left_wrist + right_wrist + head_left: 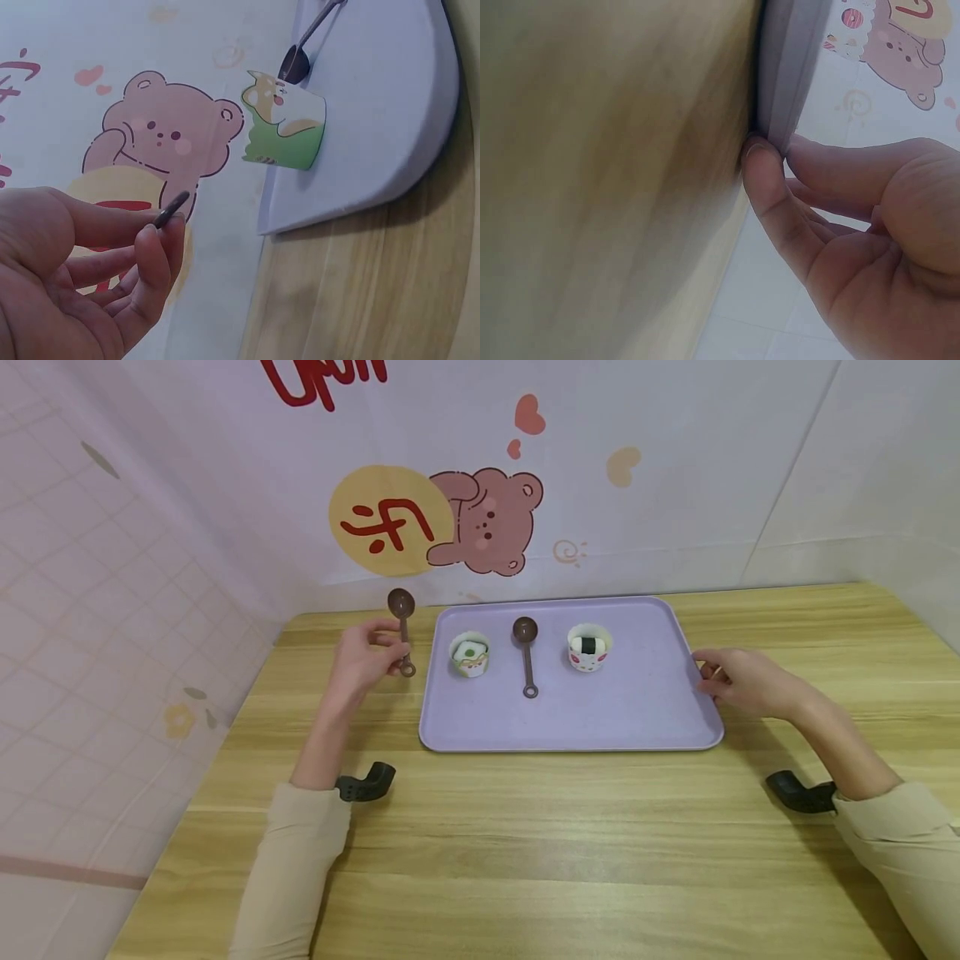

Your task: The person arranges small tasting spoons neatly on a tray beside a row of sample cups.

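Note:
Left of the tray, my left hand (363, 656) pinches a brown measuring spoon (401, 603) by its handle, bowl end up. In the left wrist view, the handle (172, 209) sticks out from between thumb and fingers. My right hand (753, 683) grips the right edge of a lilac tray (630, 718); the right wrist view has thumb and finger at its rim (786, 90). A second brown measuring spoon (526, 632) lies on the tray. On either side of it stand a paper cup with a white and green piece (470, 662) and a paper cup with a rice-ball-like piece (587, 662).
The tray rests on a wood-grain table (525, 843). Behind it hangs a pale backdrop with a printed bear (495, 522), and a pale wall covering (112, 635) borders the left side. A black bracket (367, 783) is on each wrist.

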The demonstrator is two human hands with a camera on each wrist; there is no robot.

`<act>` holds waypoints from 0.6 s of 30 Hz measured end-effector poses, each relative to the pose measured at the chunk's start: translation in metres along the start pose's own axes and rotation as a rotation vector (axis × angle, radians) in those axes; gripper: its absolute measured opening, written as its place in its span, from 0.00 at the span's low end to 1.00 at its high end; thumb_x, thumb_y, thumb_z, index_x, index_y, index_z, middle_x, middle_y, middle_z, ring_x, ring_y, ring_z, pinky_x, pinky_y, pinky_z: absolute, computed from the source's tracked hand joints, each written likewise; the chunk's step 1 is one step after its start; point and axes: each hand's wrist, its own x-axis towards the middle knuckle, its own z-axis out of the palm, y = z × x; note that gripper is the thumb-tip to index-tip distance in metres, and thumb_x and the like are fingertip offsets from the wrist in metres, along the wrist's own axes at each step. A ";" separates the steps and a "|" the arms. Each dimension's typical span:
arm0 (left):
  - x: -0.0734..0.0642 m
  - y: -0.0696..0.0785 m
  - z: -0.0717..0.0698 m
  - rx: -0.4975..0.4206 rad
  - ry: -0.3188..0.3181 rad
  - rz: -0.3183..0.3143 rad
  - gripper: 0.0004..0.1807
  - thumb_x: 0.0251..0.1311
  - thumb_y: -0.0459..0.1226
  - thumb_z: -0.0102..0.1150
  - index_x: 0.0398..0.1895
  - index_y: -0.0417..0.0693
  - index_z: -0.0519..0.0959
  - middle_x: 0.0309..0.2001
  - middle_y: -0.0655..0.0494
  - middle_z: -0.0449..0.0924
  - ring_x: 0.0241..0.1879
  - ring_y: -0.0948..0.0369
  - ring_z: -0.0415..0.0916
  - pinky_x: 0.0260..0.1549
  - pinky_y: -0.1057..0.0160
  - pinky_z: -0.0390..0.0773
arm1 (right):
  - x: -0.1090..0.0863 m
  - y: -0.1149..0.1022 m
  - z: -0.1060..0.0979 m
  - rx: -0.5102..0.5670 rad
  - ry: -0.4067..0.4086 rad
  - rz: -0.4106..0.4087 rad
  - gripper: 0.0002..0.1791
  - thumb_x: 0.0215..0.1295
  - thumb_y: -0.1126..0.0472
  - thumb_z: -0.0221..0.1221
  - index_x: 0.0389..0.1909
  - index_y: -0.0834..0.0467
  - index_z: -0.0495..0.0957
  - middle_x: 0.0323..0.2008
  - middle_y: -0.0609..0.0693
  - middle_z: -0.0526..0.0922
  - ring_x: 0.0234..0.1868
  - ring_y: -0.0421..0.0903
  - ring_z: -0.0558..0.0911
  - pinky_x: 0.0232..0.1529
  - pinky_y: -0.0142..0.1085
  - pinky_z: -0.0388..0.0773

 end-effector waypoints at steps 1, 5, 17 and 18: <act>0.000 0.001 0.001 -0.003 0.001 0.002 0.20 0.66 0.27 0.60 0.61 0.34 0.75 0.43 0.42 0.77 0.24 0.63 0.77 0.24 0.72 0.79 | 0.000 0.000 0.000 -0.003 0.003 -0.002 0.15 0.66 0.75 0.60 0.52 0.77 0.73 0.32 0.51 0.81 0.31 0.45 0.80 0.28 0.33 0.79; 0.000 0.004 0.004 -0.011 0.000 0.014 0.20 0.66 0.27 0.61 0.61 0.34 0.75 0.42 0.42 0.77 0.23 0.63 0.77 0.24 0.71 0.80 | 0.000 0.000 0.000 -0.008 0.004 -0.001 0.16 0.66 0.75 0.60 0.53 0.77 0.73 0.32 0.51 0.82 0.31 0.45 0.81 0.28 0.33 0.78; -0.001 0.012 0.013 -0.027 -0.007 0.048 0.20 0.65 0.27 0.61 0.60 0.33 0.75 0.43 0.42 0.77 0.23 0.63 0.77 0.24 0.70 0.80 | 0.001 -0.001 0.000 0.003 -0.015 0.013 0.18 0.67 0.75 0.60 0.55 0.79 0.72 0.32 0.53 0.82 0.32 0.46 0.81 0.29 0.34 0.79; -0.001 0.013 0.014 -0.029 -0.008 0.052 0.20 0.65 0.27 0.61 0.60 0.33 0.75 0.43 0.41 0.77 0.23 0.63 0.77 0.23 0.71 0.80 | 0.001 -0.001 0.000 0.002 -0.016 0.014 0.18 0.67 0.75 0.60 0.55 0.79 0.71 0.32 0.53 0.82 0.31 0.46 0.81 0.29 0.34 0.79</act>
